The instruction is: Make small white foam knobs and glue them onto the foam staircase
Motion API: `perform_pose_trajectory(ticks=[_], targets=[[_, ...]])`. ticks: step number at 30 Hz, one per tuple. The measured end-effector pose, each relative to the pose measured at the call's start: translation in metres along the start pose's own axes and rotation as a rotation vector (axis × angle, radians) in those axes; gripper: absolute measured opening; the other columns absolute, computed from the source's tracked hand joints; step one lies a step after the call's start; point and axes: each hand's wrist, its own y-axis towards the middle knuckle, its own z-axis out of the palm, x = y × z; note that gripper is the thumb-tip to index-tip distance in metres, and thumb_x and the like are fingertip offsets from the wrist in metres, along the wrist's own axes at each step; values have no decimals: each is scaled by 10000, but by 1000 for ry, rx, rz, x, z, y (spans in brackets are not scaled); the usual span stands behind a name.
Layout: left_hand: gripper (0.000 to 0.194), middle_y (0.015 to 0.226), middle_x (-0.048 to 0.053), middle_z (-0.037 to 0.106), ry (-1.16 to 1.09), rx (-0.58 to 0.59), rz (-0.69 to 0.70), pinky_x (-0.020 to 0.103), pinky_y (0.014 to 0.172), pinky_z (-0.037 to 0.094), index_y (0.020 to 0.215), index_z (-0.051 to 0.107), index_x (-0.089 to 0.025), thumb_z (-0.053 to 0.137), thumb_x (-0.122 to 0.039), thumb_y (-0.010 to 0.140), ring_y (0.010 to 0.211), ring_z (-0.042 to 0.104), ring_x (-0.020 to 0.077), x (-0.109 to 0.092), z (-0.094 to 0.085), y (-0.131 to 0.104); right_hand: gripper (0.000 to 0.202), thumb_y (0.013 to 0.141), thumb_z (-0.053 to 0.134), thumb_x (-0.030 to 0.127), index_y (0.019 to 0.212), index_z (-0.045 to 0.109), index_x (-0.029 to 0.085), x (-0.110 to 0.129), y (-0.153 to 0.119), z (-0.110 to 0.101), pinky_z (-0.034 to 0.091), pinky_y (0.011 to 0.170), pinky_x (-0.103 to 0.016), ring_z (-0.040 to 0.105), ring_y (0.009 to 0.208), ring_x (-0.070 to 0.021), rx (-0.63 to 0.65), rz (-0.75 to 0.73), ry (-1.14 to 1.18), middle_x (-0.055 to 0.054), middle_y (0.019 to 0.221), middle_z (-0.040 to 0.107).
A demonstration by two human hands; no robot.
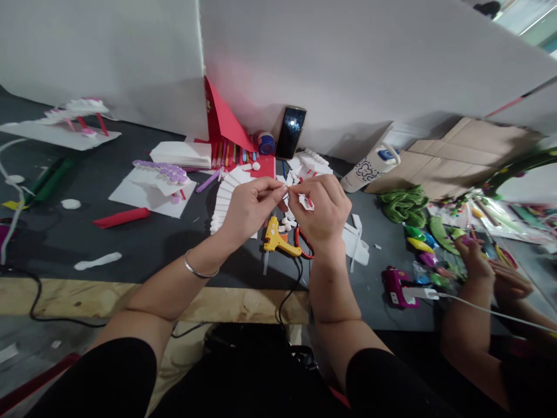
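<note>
My left hand (250, 209) and my right hand (325, 208) meet above the middle of the table, fingertips nearly touching. Both are closed in a pinch on something small and whitish, too small to name. A white piece with red on it (307, 202) shows by my right hand's curled fingers; whether it is held I cannot tell. Below the hands lies a yellow hot glue gun (278, 238), close to small white lumps (287, 223) and red-orange handles (303, 244). White strips fanned out (223, 200) lie beside my left hand.
A phone (291, 132) leans on the white partition behind a red sheet (226, 119). White-and-purple paper models (159, 180) stand left. Rightward are a white bottle (369, 169), green cord (404, 204), a magenta power adapter (397, 287) and another person's hands (476, 258).
</note>
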Motion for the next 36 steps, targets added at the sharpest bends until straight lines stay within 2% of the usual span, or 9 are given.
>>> perform_pose_trajectory(ticks=[4,8,12,15,20,25,31,36], targets=[[288,650,-4,735,21,-11,9,196,322,321,878,726,-195,751,-481,892,345,466,52,0,-2,1,132,973,652,172,892,684,272,-1,3,-5,564,735,-352,678,766,-169,31,-59,8,-5,834,740],[309,644,-7,728,-10,-22,17,198,315,311,898,728,-196,757,-504,883,339,454,51,2,-3,3,127,962,667,155,966,725,268,-4,4,-8,571,755,-345,698,792,-162,44,-89,127,-1,865,767],[331,628,-7,713,-6,-20,17,194,333,316,874,728,-201,757,-531,882,363,471,53,2,-1,4,93,980,649,230,966,738,254,-5,4,-8,562,707,-328,695,786,-153,79,94,255,-10,892,763],[333,639,-3,712,-12,5,28,197,344,334,867,726,-206,754,-537,885,391,518,66,3,0,4,85,967,680,294,945,736,233,-4,3,-7,509,628,-290,648,725,-128,110,211,338,-8,882,753],[350,687,2,740,-4,46,21,198,372,393,871,709,-205,719,-552,916,392,546,69,7,0,5,97,935,681,267,850,714,231,-5,-1,-2,448,584,-265,588,676,-111,132,389,430,27,781,698],[316,724,12,771,18,49,-3,206,405,457,909,691,-198,709,-513,936,400,592,86,8,1,6,91,896,694,253,816,681,212,-9,-4,5,396,536,-245,524,595,-85,101,543,501,47,726,643],[311,749,39,778,-49,8,-49,196,483,546,844,685,-179,780,-472,881,568,727,132,8,2,6,128,896,687,239,774,655,217,-4,-2,7,415,552,-251,531,617,-95,65,472,417,45,702,625],[310,742,35,770,-38,-8,-56,185,462,540,824,666,-181,805,-456,859,628,756,149,4,2,5,128,906,675,232,787,629,229,-1,-1,7,412,560,-266,530,630,-106,21,378,364,41,723,614]])
